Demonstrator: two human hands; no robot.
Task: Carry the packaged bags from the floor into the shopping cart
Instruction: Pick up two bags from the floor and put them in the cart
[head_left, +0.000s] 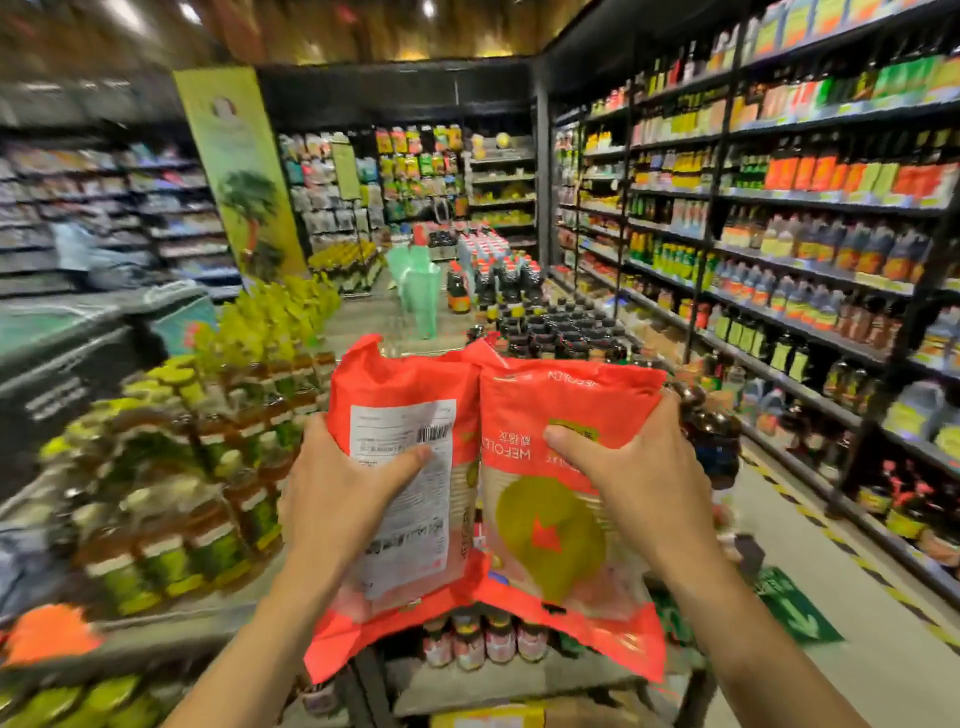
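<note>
A: Where are the bags?
B: Two red packaged bags (483, 483) are held up side by side, above the jars (483, 642).
A: And the fingers?
B: The left hand (337, 493) wraps the left bag's edge; the right hand (639, 478) wraps the right bag's, thumbs across the fronts.

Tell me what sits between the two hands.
In the head view, two red packaged bags fill the stretch, side by side, left hand and right hand each gripping one.
</note>
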